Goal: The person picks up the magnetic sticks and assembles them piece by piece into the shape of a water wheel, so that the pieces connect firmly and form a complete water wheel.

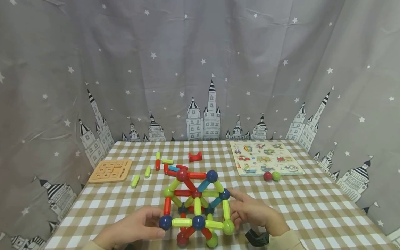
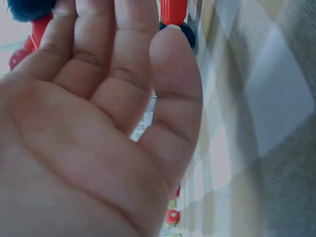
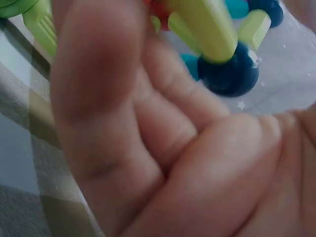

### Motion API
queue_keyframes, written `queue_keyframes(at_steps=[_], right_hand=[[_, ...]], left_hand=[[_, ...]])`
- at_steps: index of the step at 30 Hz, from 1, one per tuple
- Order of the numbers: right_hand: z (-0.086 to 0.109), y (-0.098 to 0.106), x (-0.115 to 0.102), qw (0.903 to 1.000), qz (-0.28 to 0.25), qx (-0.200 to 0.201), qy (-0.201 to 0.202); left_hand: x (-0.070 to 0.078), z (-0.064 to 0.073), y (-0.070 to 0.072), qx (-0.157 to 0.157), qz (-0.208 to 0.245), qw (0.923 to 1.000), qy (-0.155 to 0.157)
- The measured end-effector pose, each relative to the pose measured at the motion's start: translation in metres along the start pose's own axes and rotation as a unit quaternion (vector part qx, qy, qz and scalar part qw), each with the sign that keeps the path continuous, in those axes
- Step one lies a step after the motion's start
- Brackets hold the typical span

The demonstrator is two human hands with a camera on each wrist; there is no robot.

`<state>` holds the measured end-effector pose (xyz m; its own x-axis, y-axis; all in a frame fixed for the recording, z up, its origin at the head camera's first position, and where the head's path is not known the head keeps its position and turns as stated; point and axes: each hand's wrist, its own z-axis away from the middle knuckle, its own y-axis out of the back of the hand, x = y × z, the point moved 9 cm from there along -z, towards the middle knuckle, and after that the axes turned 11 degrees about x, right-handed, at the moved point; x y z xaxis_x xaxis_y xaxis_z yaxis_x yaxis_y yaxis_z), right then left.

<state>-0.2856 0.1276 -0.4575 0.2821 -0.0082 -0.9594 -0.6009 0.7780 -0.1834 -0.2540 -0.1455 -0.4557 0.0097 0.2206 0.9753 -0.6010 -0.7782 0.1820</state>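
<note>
A magnetic stick-and-ball structure [image 1: 197,205] stands on the table between my two hands. Red, yellow-green and blue rods join red, green and dark blue balls into a frame. My left hand [image 1: 134,225] is at its left side, fingers mostly straight, thumb near the lower dark blue ball [image 1: 165,222]. In the left wrist view, the palm [image 2: 84,143] holds nothing. On the other side, my right hand [image 1: 251,211] has loosely bent fingers beside the right-hand rods. A dark blue ball [image 3: 229,71] shows beyond those fingers in the right wrist view.
Loose rods [image 1: 148,172] lie behind and left of the structure, near a red curved piece [image 1: 195,157]. A wooden number puzzle [image 1: 125,173] is at the left. At the back right lies a picture puzzle board [image 1: 259,165], with a red ball [image 1: 267,176] and a green ball [image 1: 276,175] by its front edge.
</note>
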Motion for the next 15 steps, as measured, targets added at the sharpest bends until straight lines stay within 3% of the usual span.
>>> queue_keyframes(at_steps=[6,10,15], right_hand=[[0.0018,-0.0011,0.0037,0.9994,-0.018,-0.019,0.021],[0.0015,-0.0021,0.0023,0.9985,-0.034,-0.022,0.037],[0.0014,-0.0023,0.0037,0.9980,-0.056,-0.013,0.028]], left_hand=[[-0.0084,-0.0026,-0.0001,-0.006,0.006,0.9999,0.011],[-0.0106,-0.0008,-0.0024,-0.022,0.028,0.9994,-0.002],[-0.0107,-0.0010,-0.0040,-0.030,0.029,0.9988,-0.025]])
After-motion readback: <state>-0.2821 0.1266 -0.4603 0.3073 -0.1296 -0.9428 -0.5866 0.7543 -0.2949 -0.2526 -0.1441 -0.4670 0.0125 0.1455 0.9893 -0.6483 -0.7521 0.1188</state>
